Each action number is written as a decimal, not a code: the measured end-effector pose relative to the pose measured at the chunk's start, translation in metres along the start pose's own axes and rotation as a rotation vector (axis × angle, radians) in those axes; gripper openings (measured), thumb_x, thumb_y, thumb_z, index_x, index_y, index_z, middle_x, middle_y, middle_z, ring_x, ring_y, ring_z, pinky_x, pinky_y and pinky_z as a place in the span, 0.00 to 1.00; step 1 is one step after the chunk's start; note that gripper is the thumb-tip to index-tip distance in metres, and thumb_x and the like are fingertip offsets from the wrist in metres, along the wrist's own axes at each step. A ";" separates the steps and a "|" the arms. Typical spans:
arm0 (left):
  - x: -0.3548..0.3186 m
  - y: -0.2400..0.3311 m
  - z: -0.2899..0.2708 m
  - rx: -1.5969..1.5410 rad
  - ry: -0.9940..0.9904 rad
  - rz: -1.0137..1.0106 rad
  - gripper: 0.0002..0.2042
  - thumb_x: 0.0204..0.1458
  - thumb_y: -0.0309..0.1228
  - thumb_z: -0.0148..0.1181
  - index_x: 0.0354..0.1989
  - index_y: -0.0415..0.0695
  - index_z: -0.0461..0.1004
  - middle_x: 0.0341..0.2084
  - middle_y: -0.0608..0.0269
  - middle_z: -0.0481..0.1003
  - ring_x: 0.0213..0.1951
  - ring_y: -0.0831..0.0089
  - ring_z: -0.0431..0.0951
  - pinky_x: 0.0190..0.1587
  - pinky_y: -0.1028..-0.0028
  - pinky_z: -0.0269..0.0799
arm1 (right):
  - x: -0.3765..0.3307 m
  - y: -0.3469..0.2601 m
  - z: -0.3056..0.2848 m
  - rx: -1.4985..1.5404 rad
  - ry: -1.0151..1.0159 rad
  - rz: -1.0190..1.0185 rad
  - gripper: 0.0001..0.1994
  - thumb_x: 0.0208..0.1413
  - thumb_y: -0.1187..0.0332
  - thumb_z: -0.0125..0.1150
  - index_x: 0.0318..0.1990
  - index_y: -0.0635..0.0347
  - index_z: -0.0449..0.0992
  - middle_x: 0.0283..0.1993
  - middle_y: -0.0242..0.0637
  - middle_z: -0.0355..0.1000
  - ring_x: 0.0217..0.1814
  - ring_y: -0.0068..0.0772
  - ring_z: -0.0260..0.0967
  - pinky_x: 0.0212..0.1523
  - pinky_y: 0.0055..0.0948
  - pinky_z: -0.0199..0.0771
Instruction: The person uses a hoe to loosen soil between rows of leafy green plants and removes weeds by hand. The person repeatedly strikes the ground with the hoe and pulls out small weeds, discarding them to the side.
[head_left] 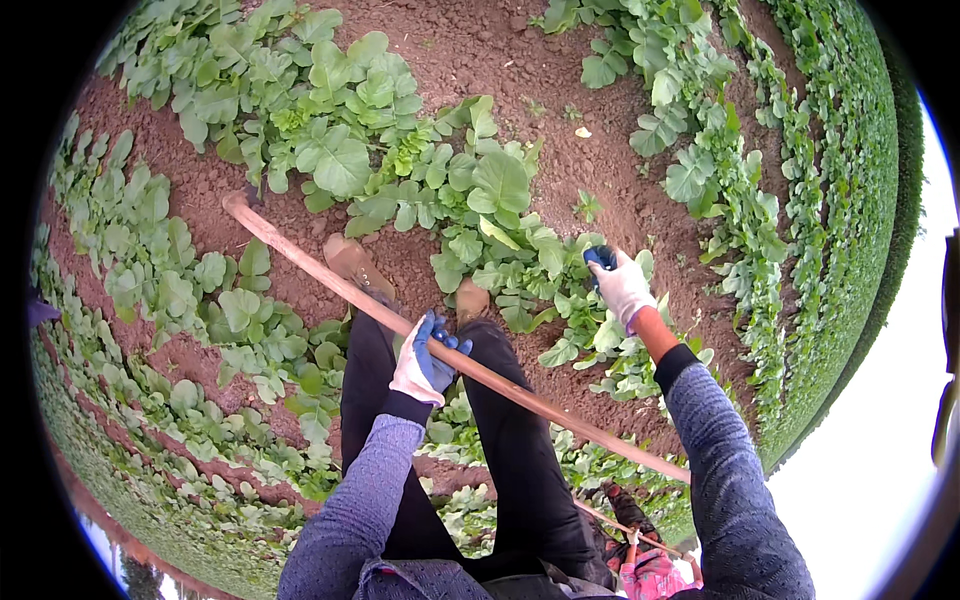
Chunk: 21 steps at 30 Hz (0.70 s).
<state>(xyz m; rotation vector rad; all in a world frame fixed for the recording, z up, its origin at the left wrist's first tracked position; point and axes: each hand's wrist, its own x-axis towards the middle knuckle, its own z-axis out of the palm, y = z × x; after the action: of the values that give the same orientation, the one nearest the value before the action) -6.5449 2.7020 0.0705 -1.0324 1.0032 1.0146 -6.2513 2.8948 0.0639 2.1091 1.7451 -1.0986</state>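
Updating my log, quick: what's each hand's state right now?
White-and-blue-gloved left hand: closed around the long pale-brown wooden handle.
Similarly gloved right hand: looks curled, by broad green leaves; whether it's holding anything cannot be told.

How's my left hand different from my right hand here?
Your left hand wraps around the wooden handle; your right hand is off it, beside the leaves. The left glove meets its dark cuff; a strip of bare skin separates the right glove from its cuff. Both gloves are white and blue.
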 end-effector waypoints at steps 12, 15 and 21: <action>0.030 -0.001 -0.011 -0.010 -0.001 -0.095 0.04 0.60 0.34 0.54 0.35 0.50 0.71 0.20 0.74 0.67 0.26 0.73 0.72 0.46 0.54 0.72 | 0.210 0.094 0.105 -0.830 -0.256 0.022 0.15 0.56 0.61 0.52 0.40 0.62 0.80 0.46 0.52 0.75 0.51 0.49 0.73 0.51 0.39 0.73; 0.039 -0.009 -0.013 0.004 -0.030 -0.155 0.04 0.60 0.34 0.54 0.37 0.50 0.72 0.22 0.74 0.68 0.28 0.73 0.72 0.47 0.54 0.72 | 0.214 0.123 0.082 -0.797 -0.328 0.047 0.14 0.53 0.64 0.54 0.36 0.65 0.80 0.40 0.56 0.75 0.46 0.53 0.74 0.48 0.41 0.73; 0.036 -0.001 -0.008 -0.059 -0.092 -0.123 0.06 0.59 0.36 0.56 0.38 0.47 0.72 0.23 0.74 0.68 0.29 0.73 0.72 0.50 0.54 0.70 | 0.166 0.030 0.075 0.250 -0.240 0.210 0.15 0.60 0.57 0.55 0.39 0.62 0.79 0.22 0.32 0.69 0.22 0.25 0.66 0.24 0.28 0.70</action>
<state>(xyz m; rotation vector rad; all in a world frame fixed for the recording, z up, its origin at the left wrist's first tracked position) -6.5368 2.7005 0.0344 -1.0732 0.8283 0.9863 -6.2498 2.9707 -0.1039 2.1298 1.3056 -1.4983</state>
